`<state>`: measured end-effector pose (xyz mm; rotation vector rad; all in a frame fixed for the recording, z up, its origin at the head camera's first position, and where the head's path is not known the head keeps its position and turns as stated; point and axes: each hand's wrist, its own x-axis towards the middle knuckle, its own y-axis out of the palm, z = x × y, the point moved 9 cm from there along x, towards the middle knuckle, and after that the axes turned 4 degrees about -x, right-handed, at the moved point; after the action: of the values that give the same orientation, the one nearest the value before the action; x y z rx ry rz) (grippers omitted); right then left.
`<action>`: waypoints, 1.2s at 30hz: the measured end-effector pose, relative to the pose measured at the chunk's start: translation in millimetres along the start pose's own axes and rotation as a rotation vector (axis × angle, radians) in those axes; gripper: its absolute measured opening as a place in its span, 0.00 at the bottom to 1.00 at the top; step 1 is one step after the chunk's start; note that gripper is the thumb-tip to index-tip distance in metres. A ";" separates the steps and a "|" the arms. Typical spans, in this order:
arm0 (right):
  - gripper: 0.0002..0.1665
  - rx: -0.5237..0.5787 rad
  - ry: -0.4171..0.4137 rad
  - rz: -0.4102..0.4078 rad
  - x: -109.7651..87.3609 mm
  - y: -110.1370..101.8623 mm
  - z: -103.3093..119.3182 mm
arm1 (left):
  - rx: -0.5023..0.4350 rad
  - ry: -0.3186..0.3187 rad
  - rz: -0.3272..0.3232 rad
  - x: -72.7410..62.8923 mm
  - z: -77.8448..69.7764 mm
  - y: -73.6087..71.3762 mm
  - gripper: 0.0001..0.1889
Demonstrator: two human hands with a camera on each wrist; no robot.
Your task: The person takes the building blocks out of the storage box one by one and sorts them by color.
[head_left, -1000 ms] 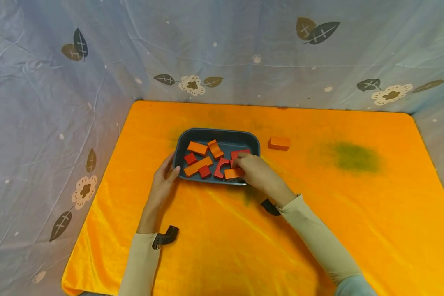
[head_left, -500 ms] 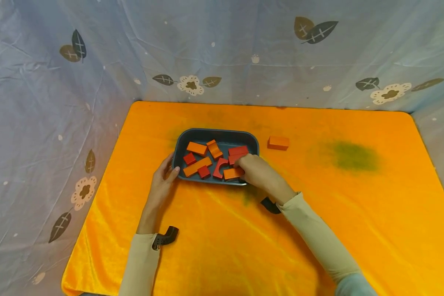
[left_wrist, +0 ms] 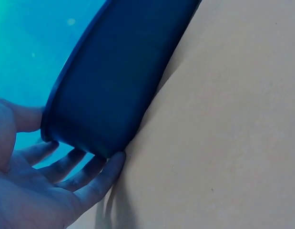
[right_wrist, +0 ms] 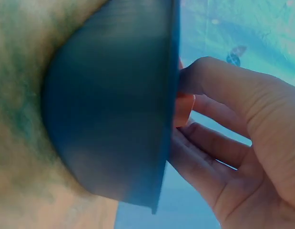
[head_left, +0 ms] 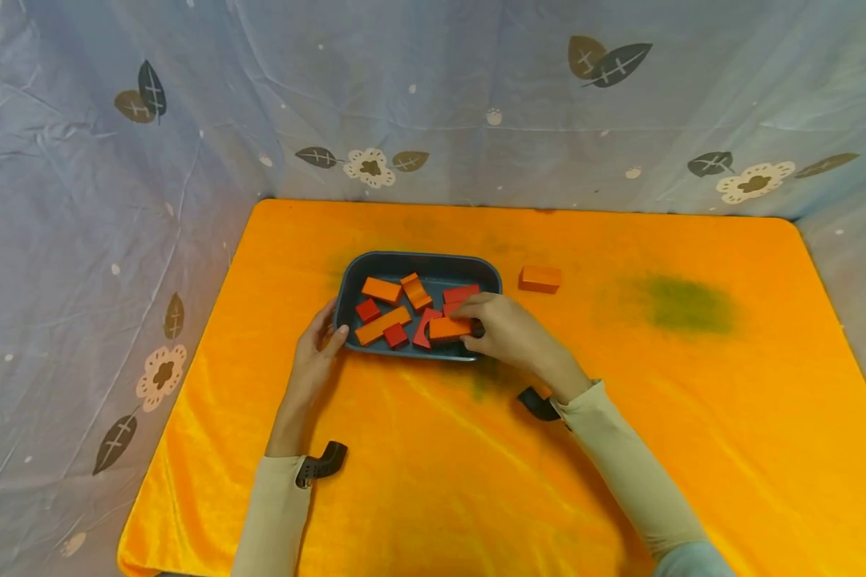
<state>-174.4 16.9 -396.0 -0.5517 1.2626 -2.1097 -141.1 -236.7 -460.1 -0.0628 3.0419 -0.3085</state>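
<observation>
A dark blue-grey tray stands on the cloth, with several red and orange blocks in it. My left hand holds its left end, the thumb at the rim and the fingers against the outer wall, as the left wrist view of the tray wall shows. At the tray's right end, my right hand pinches an orange block between thumb and fingers, over the other blocks. In the right wrist view, part of the orange block shows above the rim. Beside it are a red arch block and red blocks.
Another orange block lies on the orange cloth to the right of the tray. Inside the tray are also a long orange block and a small red block. A patterned curtain hangs behind the table.
My right hand has gripped the orange block at the tray's front right and raised it slightly. It let go of the red blocks behind earlier. My left hand has stayed at the tray.
</observation>
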 end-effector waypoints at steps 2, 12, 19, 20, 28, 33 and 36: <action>0.20 0.020 -0.016 -0.033 -3.0 -6.3 0.0 | -0.008 0.001 -0.001 -0.2 0.6 0.2 0.29; 0.21 0.137 -0.019 -0.238 -28.1 -54.7 -14.3 | -0.010 -0.011 -0.015 -0.3 2.2 0.0 0.29; 0.23 0.215 0.068 -0.331 -50.9 -86.6 -52.2 | 0.009 -0.004 -0.015 -0.7 1.3 -0.1 0.29; 0.23 0.221 0.087 -0.333 -54.1 -88.8 -58.9 | 0.009 -0.003 -0.014 -0.7 1.2 -0.3 0.29; 0.25 0.230 0.222 -0.312 -77.9 -87.8 -114.9 | 0.004 -0.008 -0.009 -0.7 1.4 -1.9 0.29; 0.24 0.270 0.319 -0.288 -95.9 -83.1 -145.6 | -0.002 -0.004 0.002 -0.2 1.6 -0.5 0.29; 0.23 0.261 0.352 -0.286 -103.5 -82.5 -156.4 | -0.006 -0.009 -0.002 -0.1 1.7 -0.1 0.29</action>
<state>-220.7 216.5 -398.5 -0.2643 1.1118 -2.6521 -140.8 -237.2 -461.8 -0.0680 3.0336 -0.2990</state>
